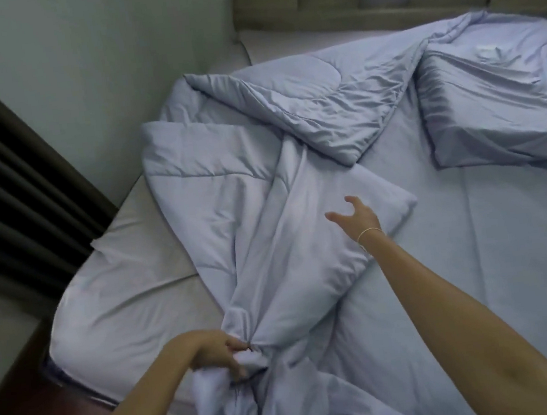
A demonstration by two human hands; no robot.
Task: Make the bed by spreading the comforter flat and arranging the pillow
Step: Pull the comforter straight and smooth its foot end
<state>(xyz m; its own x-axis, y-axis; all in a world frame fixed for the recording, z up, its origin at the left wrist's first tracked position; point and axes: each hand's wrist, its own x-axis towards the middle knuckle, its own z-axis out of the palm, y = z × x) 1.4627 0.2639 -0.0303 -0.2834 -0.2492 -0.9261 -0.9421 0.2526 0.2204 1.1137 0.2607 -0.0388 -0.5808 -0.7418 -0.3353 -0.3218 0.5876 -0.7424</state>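
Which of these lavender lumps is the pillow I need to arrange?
Start at the wooden headboard at the far end of the bed. Just below its right end lies the pillow, beside the crumpled comforter. Unlike the comforter's long twisted folds, it is one plump rectangle with a flat flanged edge, touched by neither hand.

bed [510, 265], rumpled comforter [265, 208], pillow [499, 106]

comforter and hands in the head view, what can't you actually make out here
- Comforter: its near end runs off the bottom edge of the head view, so its full extent is unknown.
- Left hand: fingertips are buried in the bunched fabric it grips.
- Right hand: whether it touches the comforter cannot be told from above.
- Pillow: its right side is cut by the frame edge.
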